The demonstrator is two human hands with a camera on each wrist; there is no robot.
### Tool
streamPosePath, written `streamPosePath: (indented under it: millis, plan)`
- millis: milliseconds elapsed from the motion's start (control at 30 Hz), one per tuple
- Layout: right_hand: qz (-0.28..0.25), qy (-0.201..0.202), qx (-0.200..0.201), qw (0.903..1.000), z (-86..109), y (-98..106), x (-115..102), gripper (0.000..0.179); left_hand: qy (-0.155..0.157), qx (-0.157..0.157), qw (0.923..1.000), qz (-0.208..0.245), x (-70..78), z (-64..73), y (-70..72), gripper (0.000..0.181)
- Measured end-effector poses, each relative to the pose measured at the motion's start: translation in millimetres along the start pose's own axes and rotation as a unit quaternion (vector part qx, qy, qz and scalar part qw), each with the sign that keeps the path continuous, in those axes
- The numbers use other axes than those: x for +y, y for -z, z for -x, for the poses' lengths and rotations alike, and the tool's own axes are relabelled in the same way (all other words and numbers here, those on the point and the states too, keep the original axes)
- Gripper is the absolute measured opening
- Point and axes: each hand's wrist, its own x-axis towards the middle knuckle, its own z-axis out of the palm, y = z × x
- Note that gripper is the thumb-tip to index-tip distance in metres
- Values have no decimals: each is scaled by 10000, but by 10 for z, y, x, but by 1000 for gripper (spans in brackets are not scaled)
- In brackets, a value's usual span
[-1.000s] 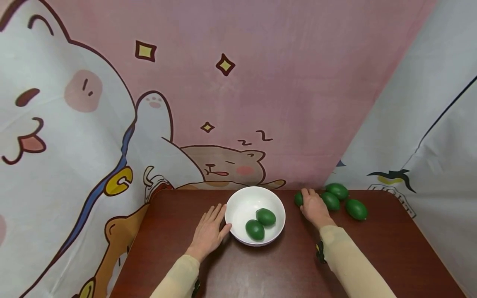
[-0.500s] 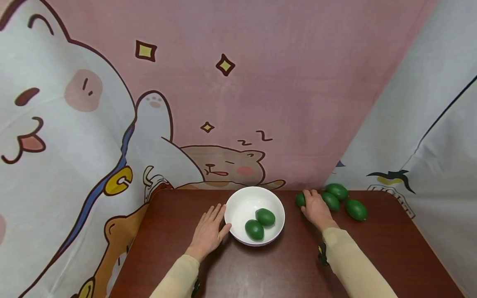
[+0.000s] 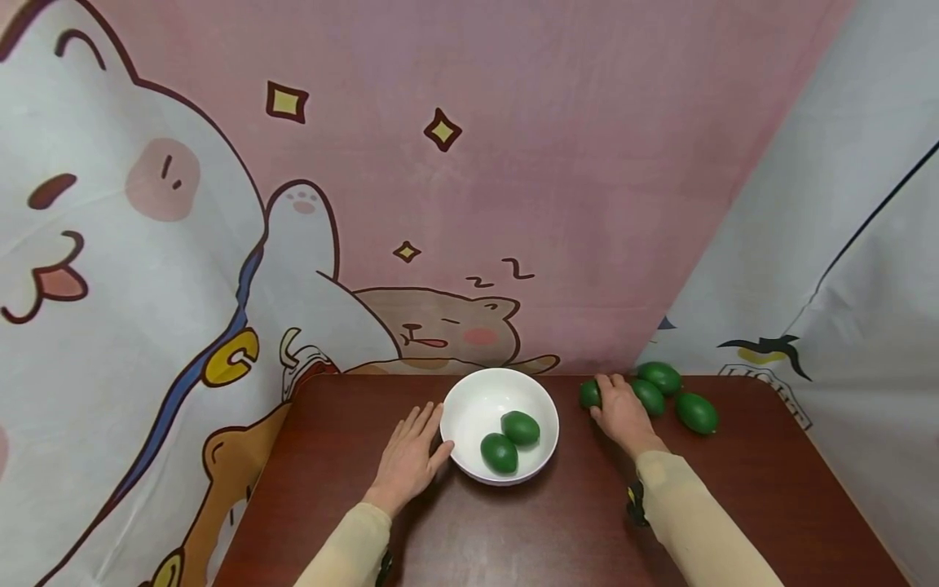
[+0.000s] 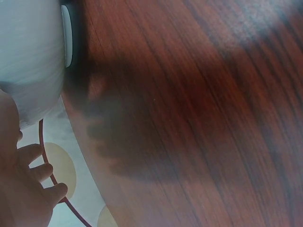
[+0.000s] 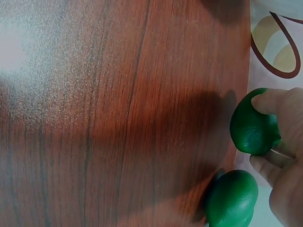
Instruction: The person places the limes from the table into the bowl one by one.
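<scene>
My left hand rests against the left side of a white bowl, its fingers straight and thumb at the rim. The left wrist view shows those fingers beside the bowl's outer wall. Two green limes lie inside the bowl. Right of it, my right hand pinches another lime near the table's back edge. In the right wrist view, thumb and fingers hold this lime from two sides, and the palm is partly out of frame.
Three more limes stand just right of my right hand: one close beside it, one behind and one farther right. The brown wooden table ends at a cartoon-printed cloth.
My right hand and forearm have shifted very slightly right, relative to the bowl, with the lime still between the fingers. The left hand and bowl keep their places.
</scene>
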Motion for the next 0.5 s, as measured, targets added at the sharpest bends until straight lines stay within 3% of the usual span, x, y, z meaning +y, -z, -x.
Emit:
streamPosePath:
  millis: [500]
  plan:
    - [-104,104,158,9998,18,94,-10,60,13,-37,10000,21,-4,0,-3,69]
